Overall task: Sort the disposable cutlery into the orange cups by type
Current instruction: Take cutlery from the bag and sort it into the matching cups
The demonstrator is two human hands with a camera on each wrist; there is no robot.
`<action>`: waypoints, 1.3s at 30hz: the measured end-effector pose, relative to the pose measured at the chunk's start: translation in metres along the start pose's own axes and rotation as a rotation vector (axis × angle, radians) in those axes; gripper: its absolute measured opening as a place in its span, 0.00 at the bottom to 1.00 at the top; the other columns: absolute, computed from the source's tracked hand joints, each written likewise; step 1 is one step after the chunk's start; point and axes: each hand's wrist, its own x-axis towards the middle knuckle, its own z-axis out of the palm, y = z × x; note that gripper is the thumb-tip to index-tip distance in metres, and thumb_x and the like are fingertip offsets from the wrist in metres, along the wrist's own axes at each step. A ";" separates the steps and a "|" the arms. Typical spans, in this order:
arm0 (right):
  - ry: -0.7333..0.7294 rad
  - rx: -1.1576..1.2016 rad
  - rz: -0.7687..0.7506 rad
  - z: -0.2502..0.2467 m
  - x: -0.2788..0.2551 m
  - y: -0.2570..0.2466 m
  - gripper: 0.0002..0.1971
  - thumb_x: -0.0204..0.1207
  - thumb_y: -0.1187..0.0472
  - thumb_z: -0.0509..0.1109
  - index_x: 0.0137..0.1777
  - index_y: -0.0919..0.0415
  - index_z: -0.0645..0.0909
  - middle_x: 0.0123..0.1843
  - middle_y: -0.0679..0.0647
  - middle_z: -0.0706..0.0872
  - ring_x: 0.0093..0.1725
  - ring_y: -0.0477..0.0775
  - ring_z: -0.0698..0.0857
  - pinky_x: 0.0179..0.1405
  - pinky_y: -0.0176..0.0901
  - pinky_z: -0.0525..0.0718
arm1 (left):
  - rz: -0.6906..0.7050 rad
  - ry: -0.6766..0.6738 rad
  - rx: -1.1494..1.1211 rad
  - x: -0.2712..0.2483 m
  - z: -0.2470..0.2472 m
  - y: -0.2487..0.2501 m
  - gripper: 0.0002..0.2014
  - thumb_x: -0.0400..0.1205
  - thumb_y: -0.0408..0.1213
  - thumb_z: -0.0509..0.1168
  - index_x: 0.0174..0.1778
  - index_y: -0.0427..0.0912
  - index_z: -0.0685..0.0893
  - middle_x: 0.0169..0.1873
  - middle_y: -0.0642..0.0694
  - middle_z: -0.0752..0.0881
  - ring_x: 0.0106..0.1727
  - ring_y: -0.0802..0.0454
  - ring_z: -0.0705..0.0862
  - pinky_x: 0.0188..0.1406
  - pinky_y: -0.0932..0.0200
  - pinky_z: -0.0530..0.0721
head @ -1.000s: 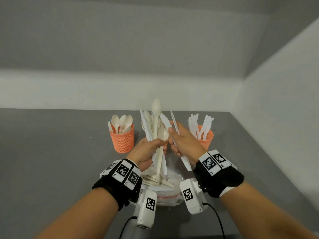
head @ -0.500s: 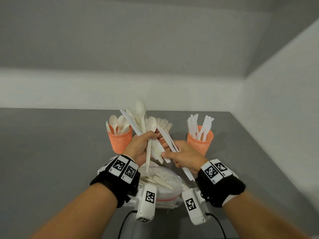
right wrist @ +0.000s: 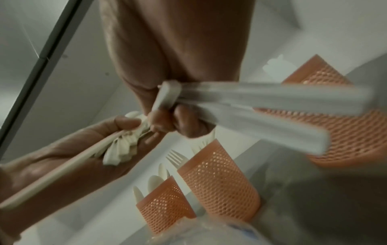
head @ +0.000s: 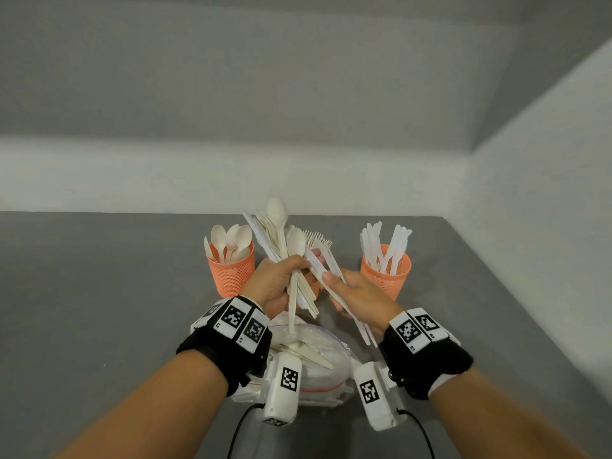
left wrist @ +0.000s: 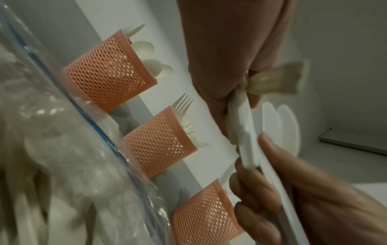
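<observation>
My left hand point(head: 284, 279) grips a fanned bundle of mixed cutlery point(head: 281, 240) with spoons, forks and knives, held upright over the table. Just to its right, my right hand point(head: 351, 294) grips two white knives point(head: 344, 306) that slant down toward my wrist. Three orange mesh cups stand behind the hands: the spoon cup point(head: 231, 276) on the left, the knife cup point(head: 385, 276) on the right, and the fork cup point(left wrist: 159, 144) in the middle, mostly hidden behind my hands in the head view. The right wrist view shows the knives point(right wrist: 261, 102) blurred.
A clear plastic bag point(head: 331, 366) with more cutlery lies on the grey table point(head: 99, 309) right below my hands. White walls close the table at the back and on the right.
Both hands have come down from a second ago, and the bundle has tilted left. The right hand has drawn the knives apart from the bundle, to the right.
</observation>
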 end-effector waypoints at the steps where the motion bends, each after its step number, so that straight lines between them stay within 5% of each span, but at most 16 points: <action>1: -0.005 0.014 0.023 -0.002 0.000 0.005 0.11 0.84 0.51 0.54 0.43 0.45 0.76 0.29 0.47 0.78 0.25 0.44 0.76 0.31 0.34 0.77 | 0.003 0.015 -0.024 0.002 -0.002 0.001 0.09 0.77 0.19 0.59 0.46 0.29 0.83 0.36 0.37 0.90 0.38 0.46 0.91 0.46 0.51 0.88; 4: 0.033 0.150 0.048 -0.007 -0.003 0.017 0.10 0.85 0.58 0.54 0.47 0.58 0.76 0.33 0.53 0.83 0.25 0.46 0.82 0.31 0.38 0.84 | 0.030 0.076 -0.020 0.007 -0.009 0.000 0.05 0.77 0.21 0.63 0.45 0.27 0.83 0.34 0.39 0.91 0.35 0.52 0.91 0.43 0.57 0.90; 6: 0.082 0.220 0.023 -0.010 -0.002 0.020 0.10 0.85 0.61 0.55 0.49 0.63 0.76 0.29 0.51 0.84 0.24 0.46 0.80 0.28 0.39 0.81 | 0.043 0.090 0.052 0.006 -0.008 -0.003 0.04 0.78 0.26 0.65 0.44 0.29 0.84 0.30 0.42 0.88 0.26 0.57 0.87 0.30 0.64 0.88; 11: 0.163 0.431 -0.025 -0.018 0.008 0.009 0.09 0.85 0.62 0.54 0.44 0.57 0.74 0.30 0.51 0.76 0.25 0.48 0.69 0.26 0.39 0.69 | 0.061 0.075 0.214 0.004 -0.004 -0.012 0.07 0.79 0.34 0.67 0.37 0.36 0.81 0.21 0.46 0.77 0.18 0.57 0.75 0.21 0.64 0.77; 16: 0.546 0.224 -0.137 -0.065 0.026 -0.013 0.09 0.84 0.59 0.53 0.42 0.50 0.71 0.30 0.49 0.73 0.29 0.48 0.73 0.39 0.45 0.76 | 0.038 -0.057 0.179 -0.003 0.009 -0.004 0.04 0.82 0.33 0.63 0.40 0.41 0.78 0.20 0.48 0.74 0.21 0.55 0.73 0.25 0.62 0.74; 19: 0.710 0.093 -0.273 -0.093 0.039 -0.020 0.05 0.86 0.61 0.50 0.52 0.56 0.67 0.34 0.48 0.72 0.33 0.45 0.74 0.39 0.31 0.77 | -0.008 -0.078 0.183 -0.004 0.015 -0.003 0.03 0.82 0.32 0.61 0.44 0.42 0.78 0.22 0.48 0.75 0.25 0.54 0.74 0.30 0.62 0.76; 22: 0.797 0.048 -0.286 -0.095 0.056 -0.004 0.06 0.86 0.62 0.50 0.57 0.62 0.66 0.35 0.47 0.73 0.37 0.47 0.76 0.44 0.36 0.76 | -0.004 -0.084 0.185 -0.004 0.014 -0.004 0.03 0.82 0.30 0.61 0.44 0.40 0.78 0.23 0.47 0.75 0.24 0.55 0.75 0.25 0.64 0.79; 25: 0.778 0.076 -0.151 -0.085 0.066 0.024 0.10 0.84 0.62 0.53 0.62 0.63 0.67 0.40 0.52 0.79 0.44 0.53 0.79 0.49 0.43 0.74 | 0.012 -0.078 0.172 -0.004 0.012 -0.006 0.01 0.81 0.29 0.62 0.45 0.37 0.79 0.22 0.47 0.74 0.24 0.55 0.73 0.24 0.64 0.77; 33: 0.681 0.217 0.023 -0.080 0.074 0.050 0.10 0.82 0.65 0.56 0.41 0.62 0.75 0.35 0.54 0.82 0.37 0.50 0.82 0.49 0.44 0.77 | 0.034 -0.082 0.162 0.005 0.002 -0.008 0.04 0.80 0.28 0.64 0.45 0.30 0.81 0.23 0.44 0.77 0.23 0.56 0.75 0.26 0.65 0.76; 39: 0.624 0.216 0.001 -0.090 0.072 0.044 0.07 0.78 0.65 0.65 0.55 0.62 0.76 0.43 0.56 0.84 0.41 0.51 0.84 0.39 0.39 0.80 | 0.058 -0.072 0.181 0.020 0.008 -0.017 0.03 0.79 0.29 0.66 0.44 0.33 0.82 0.21 0.48 0.80 0.24 0.55 0.76 0.25 0.65 0.80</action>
